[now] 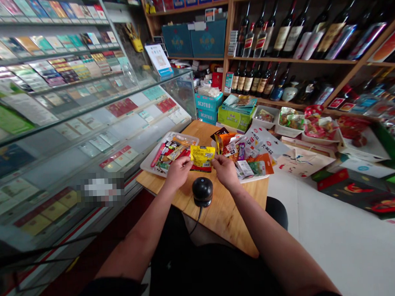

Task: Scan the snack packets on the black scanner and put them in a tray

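A small yellow snack packet (202, 157) is held up flat between my two hands. My left hand (179, 171) pinches its left edge, and my right hand (224, 169) pinches the right edge. Just below it, a round black device (202, 191) with a cable stands on the wooden table (232, 211). Behind my left hand is a white tray (148, 162) of assorted snack packets. Behind my right hand lies a heap of colourful packets (249, 150) on another white tray, whose front rim (255, 179) shows. Part of a red packet shows beneath the yellow one.
A glass display counter (96, 125) with cigarette packs runs along the left. Shelves of wine bottles (287, 37) stand at the back right. White bins of snacks (290, 121), a paper bag (303, 161) and dark boxes (357, 190) occupy the right side. Teal boxes (207, 108) are behind the table.
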Tool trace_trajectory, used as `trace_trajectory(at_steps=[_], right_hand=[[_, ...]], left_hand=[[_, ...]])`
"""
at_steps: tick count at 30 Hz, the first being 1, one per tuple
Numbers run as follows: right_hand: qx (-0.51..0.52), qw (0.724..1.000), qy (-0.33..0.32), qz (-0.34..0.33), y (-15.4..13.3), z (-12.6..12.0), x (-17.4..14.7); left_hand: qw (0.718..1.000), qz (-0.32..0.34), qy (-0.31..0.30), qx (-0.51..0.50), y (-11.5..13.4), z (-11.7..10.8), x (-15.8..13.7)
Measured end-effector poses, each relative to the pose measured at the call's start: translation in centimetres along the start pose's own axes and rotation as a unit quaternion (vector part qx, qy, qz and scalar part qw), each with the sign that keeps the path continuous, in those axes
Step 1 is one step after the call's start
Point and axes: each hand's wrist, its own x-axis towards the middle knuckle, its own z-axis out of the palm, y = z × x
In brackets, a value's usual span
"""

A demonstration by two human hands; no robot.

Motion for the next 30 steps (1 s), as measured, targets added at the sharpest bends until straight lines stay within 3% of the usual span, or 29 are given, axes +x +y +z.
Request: trace_trajectory(at_steps=[6, 10, 14, 22, 30], right_hand=[[-0.102, 0.994, -0.023, -0.014, 1.5, 0.1, 0.7], [-0.130, 0.991, -0.038, 0.010, 2.9, 0.5, 0.4], [-0.155, 0.987, -0.047, -0.007, 4.3, 0.9, 0.0], [-0.177, 0.983, -0.050, 0.007, 5.1, 1.5, -0.1], [-0.171, 0.984, -0.059, -0.007, 4.5, 1.4, -0.3]], left_hand=[[0.990, 0.066, 0.008, 0.125, -2.7, 1.1, 1.6], [0.980, 0.103, -0.005, 0.172, -5.1, 2.0, 1.9], [0.971, 0.135, -0.005, 0.196, -6.8, 2.6, 1.9], [0.971, 0.109, 0.001, 0.211, -8.2, 3.0, 1.7], [0.974, 0.085, -0.010, 0.210, -7.3, 2.8, 1.5]])
